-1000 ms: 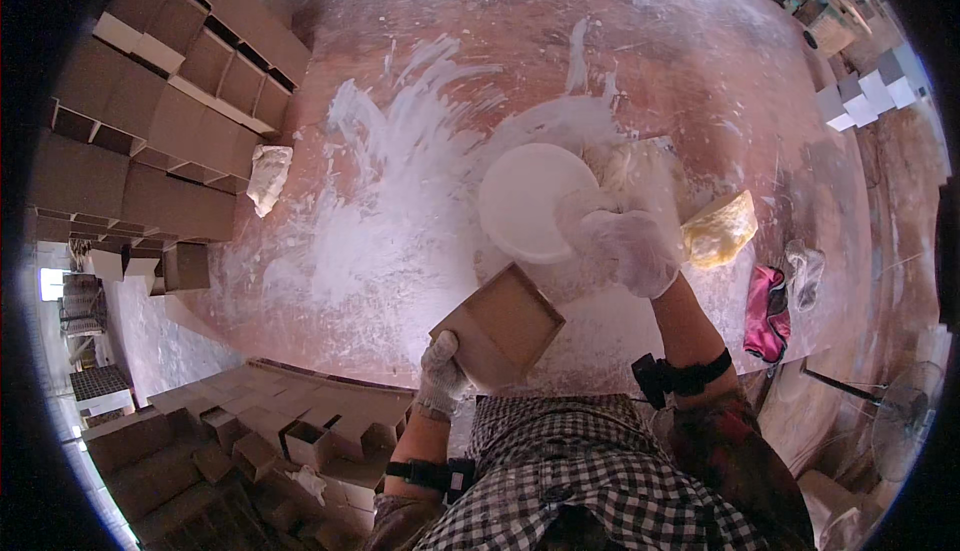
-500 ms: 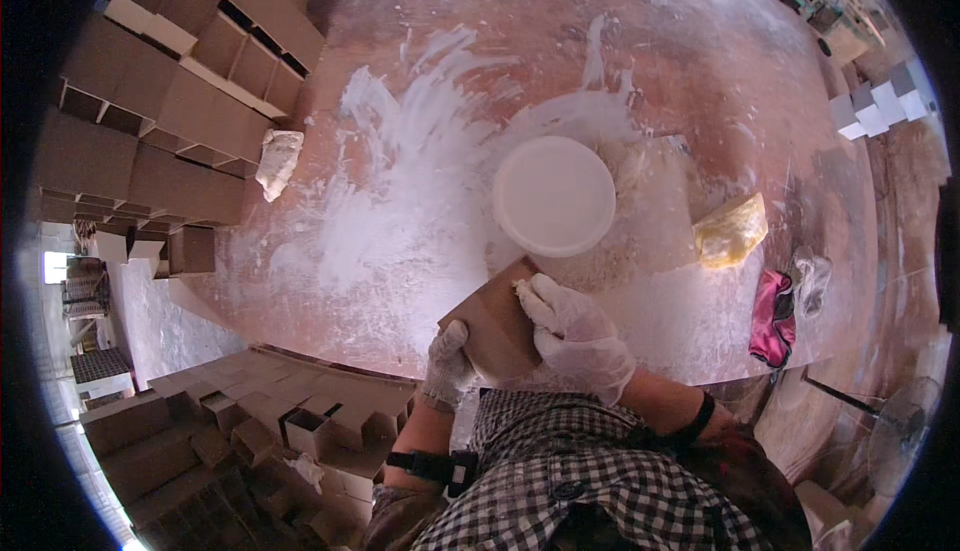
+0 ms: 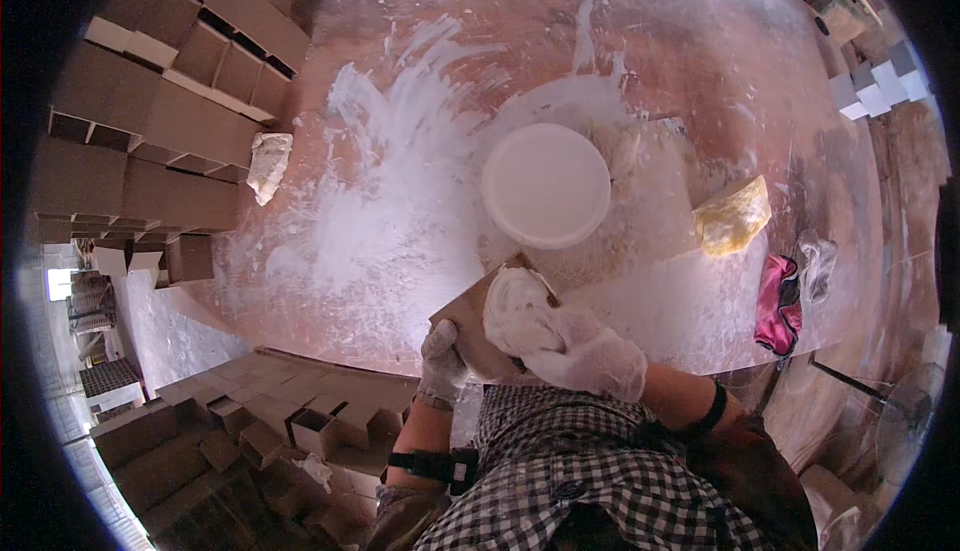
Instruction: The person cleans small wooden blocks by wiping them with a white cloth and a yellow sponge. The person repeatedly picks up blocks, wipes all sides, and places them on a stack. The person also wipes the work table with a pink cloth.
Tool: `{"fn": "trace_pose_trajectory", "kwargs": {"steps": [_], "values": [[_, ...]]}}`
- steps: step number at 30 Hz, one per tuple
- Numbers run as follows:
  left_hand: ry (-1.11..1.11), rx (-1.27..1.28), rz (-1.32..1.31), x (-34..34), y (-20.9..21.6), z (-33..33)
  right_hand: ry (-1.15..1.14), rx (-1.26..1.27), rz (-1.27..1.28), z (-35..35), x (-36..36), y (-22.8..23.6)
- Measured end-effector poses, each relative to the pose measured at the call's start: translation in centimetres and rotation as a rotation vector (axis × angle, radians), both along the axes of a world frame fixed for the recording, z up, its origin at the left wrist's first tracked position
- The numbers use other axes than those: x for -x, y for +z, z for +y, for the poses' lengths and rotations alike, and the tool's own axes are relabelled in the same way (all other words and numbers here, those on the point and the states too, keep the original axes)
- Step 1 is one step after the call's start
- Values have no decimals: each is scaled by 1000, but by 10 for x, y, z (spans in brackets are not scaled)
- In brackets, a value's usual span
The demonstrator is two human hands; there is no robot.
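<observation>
My left hand, in a whitish glove, grips the left edge of a brown cardboard piece, thumb on top. I hold it tilted just above the near side of the table; whether it is a flat panel or a box is unclear. My right hand, in a translucent, white-smeared glove, reaches over its right part. At its front a white, streaked mass covers the cardboard; paste or a pad, I cannot tell. The right fingers are blurred and cannot be made out. Beyond the cardboard sits a round white tub or lid.
White smears streak the reddish table. Brown cardboard boxes are stacked at left, more boxes at lower left. A crumpled white lump, yellow lump, pink-and-black cloth and clear plastic lie around. A fan stands right.
My right hand has shifted from the cardboard's right edge across its face, where the white streaked mass now shows. The left hand keeps its grip. The view has shifted slightly.
</observation>
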State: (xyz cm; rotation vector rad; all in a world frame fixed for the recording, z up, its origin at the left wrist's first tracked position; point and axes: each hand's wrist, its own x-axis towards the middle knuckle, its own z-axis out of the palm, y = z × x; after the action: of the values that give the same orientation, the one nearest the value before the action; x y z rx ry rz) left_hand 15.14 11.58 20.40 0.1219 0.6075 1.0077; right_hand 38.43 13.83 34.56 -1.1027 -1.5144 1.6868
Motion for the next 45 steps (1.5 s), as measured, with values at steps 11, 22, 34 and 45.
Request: {"fn": "trace_pose_trajectory", "kwargs": {"steps": [11,22,34,45], "values": [[-104,-60,93,-7,22,10,121,-480,-220,-18,-4,-14],[-13,28,9,-5,13,9,-432,44,-192,19,16,-29],[-91,-30,-24,1,12,15,-261,428,211,32,35,3],[-101,14,-10,-1,24,17,371,123,85,21,-11,-20]]}}
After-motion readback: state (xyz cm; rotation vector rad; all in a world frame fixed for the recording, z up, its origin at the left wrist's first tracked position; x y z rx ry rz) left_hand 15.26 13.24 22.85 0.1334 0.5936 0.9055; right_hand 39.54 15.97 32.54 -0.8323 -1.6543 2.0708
